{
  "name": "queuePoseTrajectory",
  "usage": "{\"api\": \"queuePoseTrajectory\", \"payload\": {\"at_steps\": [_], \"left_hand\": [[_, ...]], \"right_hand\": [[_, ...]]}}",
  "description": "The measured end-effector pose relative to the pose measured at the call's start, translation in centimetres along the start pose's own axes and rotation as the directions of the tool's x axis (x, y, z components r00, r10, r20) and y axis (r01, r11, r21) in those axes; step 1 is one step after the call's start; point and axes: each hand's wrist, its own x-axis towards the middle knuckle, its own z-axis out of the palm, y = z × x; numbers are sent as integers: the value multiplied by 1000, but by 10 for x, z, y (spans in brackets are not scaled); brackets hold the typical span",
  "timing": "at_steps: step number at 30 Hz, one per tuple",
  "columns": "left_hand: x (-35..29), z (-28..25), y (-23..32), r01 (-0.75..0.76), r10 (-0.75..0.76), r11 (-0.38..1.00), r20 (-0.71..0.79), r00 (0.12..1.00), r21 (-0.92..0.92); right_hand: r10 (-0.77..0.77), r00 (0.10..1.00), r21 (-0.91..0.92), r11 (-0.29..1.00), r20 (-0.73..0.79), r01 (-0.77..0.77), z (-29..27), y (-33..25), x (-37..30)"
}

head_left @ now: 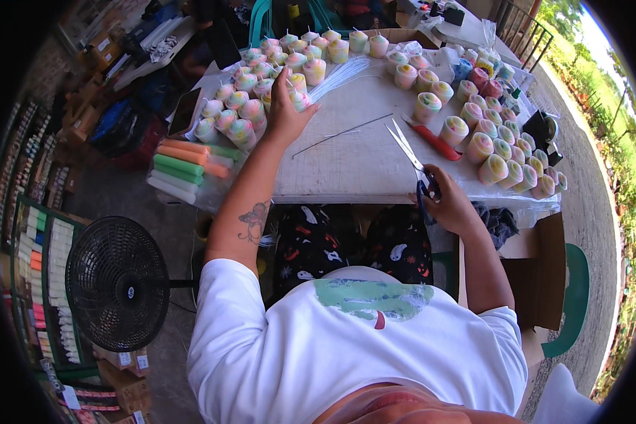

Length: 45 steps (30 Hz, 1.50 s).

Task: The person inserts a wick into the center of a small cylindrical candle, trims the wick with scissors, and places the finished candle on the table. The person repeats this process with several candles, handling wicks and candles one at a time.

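Scissors (420, 168) in the right hand (446, 200), fingers curled round the handles, slightly parted blades slanting forward-left; left hand (288, 119) cupped at a candle (300, 101), can't tell if gripping

Smooth, shiny metal scissor blades (416, 162)

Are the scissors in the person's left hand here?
No: the right hand holds the scissors, while the left hand is beside the pastel candles.
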Motion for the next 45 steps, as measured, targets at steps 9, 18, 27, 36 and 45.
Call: {"api": "queuePoseTrajectory", "payload": {"at_steps": [9, 18, 27, 36, 45], "left_hand": [[-15, -46, -22, -49, 52, 958, -2, 999, 284], [-26, -32, -51, -278, 278, 842, 69, 958, 462], [-25, -31, -40, -123, 110, 743, 61, 992, 658], [-67, -81, 63, 353, -330, 527, 197, 923, -773], [-127, -41, 119, 485, -138, 510, 489, 861, -711]], "right_hand": [[-36, 999, -328, 944, -33, 23, 5, 15, 17], [-49, 998, -315, 949, -41, 34, 22, 13, 30], [-15, 988, -387, 921, -153, -46, 19, 22, 44], [-257, 907, 7, 961, -333, 275, 25, -10, 26], [-105, 991, 828, 560, 84, -11, 52, -21, 10]]}}
